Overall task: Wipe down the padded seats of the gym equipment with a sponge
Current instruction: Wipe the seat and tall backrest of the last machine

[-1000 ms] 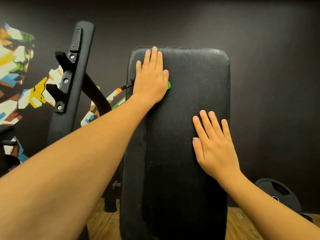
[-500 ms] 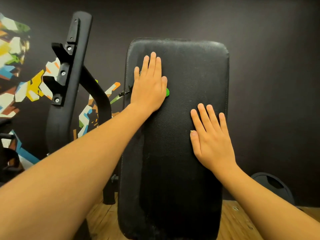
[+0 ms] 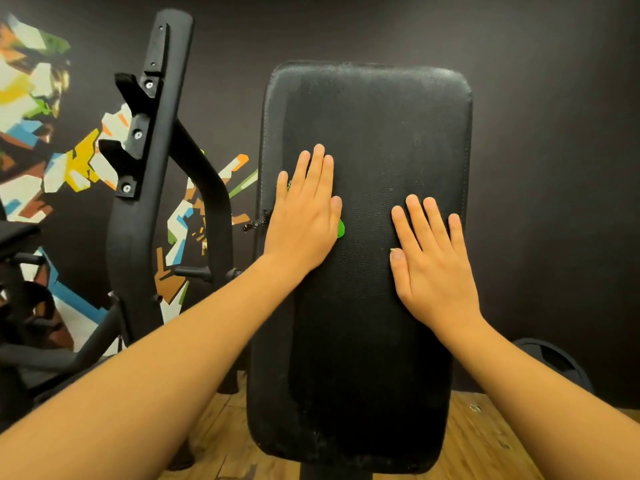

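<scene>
1. Your left grip (image 3: 304, 220) is lying flat with straight fingers, pressing the sponge (image 3: 341, 230) against the left half of the pad (image 3: 381, 126). Only a green sliver is showing beside your thumb.
2. Your right grip (image 3: 433, 261) is resting flat and empty on the pad's right half, a little lower than the left and apart from it.
3. Judging by how it is hiding under one palm, the sponge is handling as light and soft. It is probably gliding easily on the pebbled black cover, so you are better off spreading palm pressure across it, or curling your fingertips over its top edge if it is slipping out.
4. Meanwhile the pad is looking firm and fixed in place, so you are probably bracing against it safely.
5. To the left, a black rack (image 3: 149, 168) with hooks is standing near the pad, close to your left forearm's path.
6. At the pad's left edge, a frayed tear (image 3: 254, 224) is poking out beside your left wrist and could be snagging the sponge.
7. Low on the right, a weight plate (image 3: 554, 365) is sitting by the wall, well clear.
</scene>
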Demonstrator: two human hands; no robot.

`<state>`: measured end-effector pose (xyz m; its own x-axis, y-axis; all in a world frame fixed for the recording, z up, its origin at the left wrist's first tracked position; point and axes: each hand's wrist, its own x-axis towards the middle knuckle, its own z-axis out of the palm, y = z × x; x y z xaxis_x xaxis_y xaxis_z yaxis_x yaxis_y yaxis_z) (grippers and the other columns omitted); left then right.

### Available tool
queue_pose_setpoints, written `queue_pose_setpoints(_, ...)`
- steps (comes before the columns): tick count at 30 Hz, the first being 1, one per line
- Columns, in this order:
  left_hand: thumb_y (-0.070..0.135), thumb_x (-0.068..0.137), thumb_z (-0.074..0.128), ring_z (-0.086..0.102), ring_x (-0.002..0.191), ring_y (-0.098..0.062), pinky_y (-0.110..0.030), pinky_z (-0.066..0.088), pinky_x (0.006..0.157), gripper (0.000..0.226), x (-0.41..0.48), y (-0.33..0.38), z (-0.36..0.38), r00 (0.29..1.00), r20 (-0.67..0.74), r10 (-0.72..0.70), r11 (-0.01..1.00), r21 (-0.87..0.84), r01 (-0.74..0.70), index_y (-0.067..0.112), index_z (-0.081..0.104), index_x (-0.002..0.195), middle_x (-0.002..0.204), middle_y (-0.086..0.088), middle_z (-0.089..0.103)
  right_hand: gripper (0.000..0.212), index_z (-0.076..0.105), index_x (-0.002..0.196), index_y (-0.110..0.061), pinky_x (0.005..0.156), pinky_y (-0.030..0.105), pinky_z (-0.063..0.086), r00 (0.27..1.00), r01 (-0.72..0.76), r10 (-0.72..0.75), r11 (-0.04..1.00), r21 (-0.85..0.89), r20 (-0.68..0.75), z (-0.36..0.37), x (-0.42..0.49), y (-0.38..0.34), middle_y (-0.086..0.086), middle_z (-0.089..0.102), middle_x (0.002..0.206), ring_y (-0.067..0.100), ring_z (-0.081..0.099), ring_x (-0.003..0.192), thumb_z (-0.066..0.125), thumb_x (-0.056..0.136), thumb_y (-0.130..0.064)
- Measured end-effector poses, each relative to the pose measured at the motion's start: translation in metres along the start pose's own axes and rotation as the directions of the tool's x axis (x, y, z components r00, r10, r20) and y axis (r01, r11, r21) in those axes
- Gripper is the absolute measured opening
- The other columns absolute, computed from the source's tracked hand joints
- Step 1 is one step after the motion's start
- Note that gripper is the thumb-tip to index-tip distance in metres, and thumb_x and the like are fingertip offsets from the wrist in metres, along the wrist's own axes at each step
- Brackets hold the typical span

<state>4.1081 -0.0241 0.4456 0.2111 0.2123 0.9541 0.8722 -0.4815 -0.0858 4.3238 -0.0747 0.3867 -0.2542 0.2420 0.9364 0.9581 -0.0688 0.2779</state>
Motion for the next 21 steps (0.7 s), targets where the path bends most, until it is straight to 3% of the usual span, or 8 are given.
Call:
queue_pose_setpoints(9, 0.031, 0.108, 0.027, 0.005, 0.156, -0.029, -0.049, 0.011, 0.124, 0.06, -0.006, 0.009, 0.003, 0.995, -0.046, -0.086, 0.996, -0.017, 0.086, 0.005, 0.012, 0.16, 0.169, -0.013, 0.006, 0.06, 0.024, 0.161, -0.013, 0.126, 0.054, 0.011, 1.0, 0.001, -0.001, 1.0, -0.003, -0.016, 0.001, 0.0, -0.001, 0.012, 0.02, 0.168, 0.031, 0.011, 0.157, 0.028, 0.106, -0.035)
queue_pose_setpoints(15, 0.032, 0.108, 0.028, 0.0, 0.157, -0.025, -0.047, 0.005, 0.123, 0.061, -0.075, 0.009, 0.013, 0.999, 0.035, -0.011, 1.0, -0.009, 0.011, 0.007, 0.01, 0.161, 0.17, -0.009, 0.003, 0.06, 0.024, 0.161, -0.012, 0.126, 0.055, 0.011, 1.0, -0.003, 0.003, 1.0, -0.011, -0.017, 0.001, 0.0, 0.0, 0.013, 0.019, 0.168, 0.031, 0.01, 0.157, 0.028, 0.106, -0.034)
queue_pose_setpoints(21, 0.031, 0.107, 0.029, 0.005, 0.156, -0.026, -0.05, 0.011, 0.124, 0.061, -0.049, 0.005, 0.011, 1.0, 0.012, 0.012, 1.0, -0.024, -0.011, 0.008, 0.015, 0.161, 0.169, -0.009, 0.008, 0.061, 0.022, 0.162, -0.013, 0.126, 0.053, 0.009, 1.0, -0.002, 0.002, 1.0, -0.011, -0.007, 0.002, -0.001, 0.0, 0.011, 0.017, 0.169, 0.03, 0.007, 0.158, 0.027, 0.106, -0.036)
